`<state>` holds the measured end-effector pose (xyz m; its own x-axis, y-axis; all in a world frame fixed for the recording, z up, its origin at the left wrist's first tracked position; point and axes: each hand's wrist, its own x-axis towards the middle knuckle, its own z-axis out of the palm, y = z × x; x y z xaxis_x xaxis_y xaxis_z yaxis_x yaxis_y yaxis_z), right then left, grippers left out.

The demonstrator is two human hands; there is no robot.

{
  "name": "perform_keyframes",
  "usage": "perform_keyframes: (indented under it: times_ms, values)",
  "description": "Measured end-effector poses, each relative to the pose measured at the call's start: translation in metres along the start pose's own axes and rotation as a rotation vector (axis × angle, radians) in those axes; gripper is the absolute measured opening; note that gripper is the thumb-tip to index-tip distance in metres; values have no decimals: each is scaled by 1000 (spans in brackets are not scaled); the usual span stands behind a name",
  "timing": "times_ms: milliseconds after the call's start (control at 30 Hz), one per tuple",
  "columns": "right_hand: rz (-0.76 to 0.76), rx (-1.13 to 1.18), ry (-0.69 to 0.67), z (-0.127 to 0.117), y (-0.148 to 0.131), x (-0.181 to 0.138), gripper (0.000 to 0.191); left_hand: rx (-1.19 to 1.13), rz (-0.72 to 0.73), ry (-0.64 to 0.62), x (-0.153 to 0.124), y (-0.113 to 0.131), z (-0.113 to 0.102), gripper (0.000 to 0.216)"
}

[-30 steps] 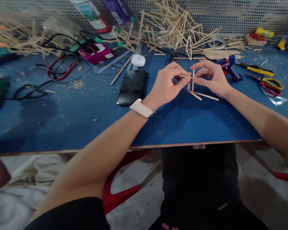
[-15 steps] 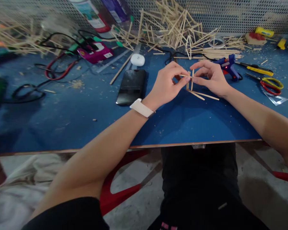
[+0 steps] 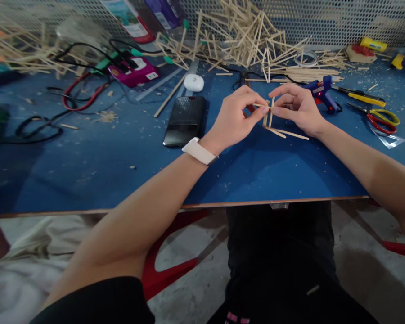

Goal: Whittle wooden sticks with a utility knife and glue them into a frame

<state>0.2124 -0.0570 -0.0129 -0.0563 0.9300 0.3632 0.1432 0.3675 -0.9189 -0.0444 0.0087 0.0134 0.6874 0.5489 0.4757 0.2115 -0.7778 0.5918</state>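
Observation:
My left hand (image 3: 234,119) pinches a short stick of a small wooden stick frame (image 3: 273,123) just above the blue table (image 3: 121,153). A white watch band sits on that wrist. From the other side my right hand (image 3: 299,110) pinches the same frame with thumb and fingers. Two longer sticks of the frame slant down to the right under my right hand. Both hands are closed on the frame and meet at its upright sticks.
A black phone (image 3: 185,120) lies left of my hands, a white earbud case (image 3: 193,83) behind it. A blue glue gun (image 3: 322,92), yellow cutter (image 3: 364,96) and red-yellow scissors (image 3: 381,119) lie to the right. A heap of loose sticks (image 3: 249,38) fills the back. Cables (image 3: 70,94) sprawl left.
Both hands keep their pinch on the stick frame and have barely shifted. The view has tilted slightly.

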Motion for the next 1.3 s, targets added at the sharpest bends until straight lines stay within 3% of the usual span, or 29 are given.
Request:
perform_keyframes:
  times_ms: [333,767,1300]
  values:
    - [54,-14,50,3,-5,-1,65,-23,-21,13,0,1,0,51]
    - [34,16,75,6,-6,-1,64,-31,-19,12,1,3,0,56]
    - [57,7,99,6,-4,-1,57,-19,-7,-17,0,4,0,37]
